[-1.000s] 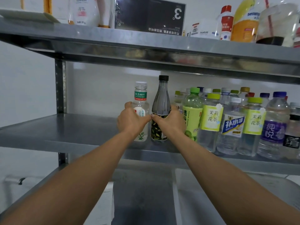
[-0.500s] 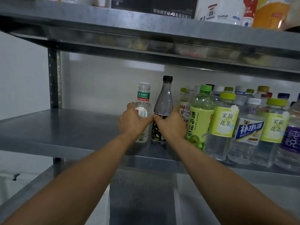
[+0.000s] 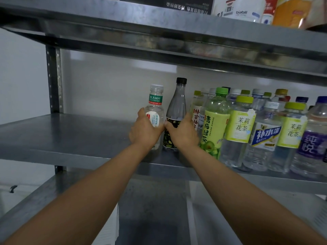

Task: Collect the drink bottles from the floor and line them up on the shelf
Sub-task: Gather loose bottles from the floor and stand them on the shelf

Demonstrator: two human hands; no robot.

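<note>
Both arms reach in over the middle shelf [image 3: 70, 137]. The left hand [image 3: 144, 132] is curled round the lower half of a clear bottle [image 3: 154, 112], gripping it from the left with the back of the hand towards me. The right hand [image 3: 184, 134] is wrapped round the dark bottle [image 3: 177, 106] from the right, thumb lying across the patterned label. The two hands touch in the narrow gap between the bottles. How far the fingers reach round the far sides I cannot tell.

Both bottles stand upright side by side, just apart, at the left end of the row, bases on the shelf as far as I can see. The clear one is squat, thin ribbed plastic, with a colourless cap and a green band at its neck. The dark one is taller, smoky grey, tapering smoothly to a black cap [image 3: 181, 80], with a black leaf-print label low down.

Just right of the right hand stands a green tea bottle [image 3: 215, 124], then a crowd of clear plastic bottles, several deep, with yellow-green caps [image 3: 244, 99], a blue label [image 3: 266, 136] and a purple label [image 3: 311, 141].

The shelf is dull grey sheet metal, flat and faintly mottled. A perforated steel post [image 3: 54, 80] holds it at the left, and the upper shelf [image 3: 141, 30] carries cartons and tubs.
</note>
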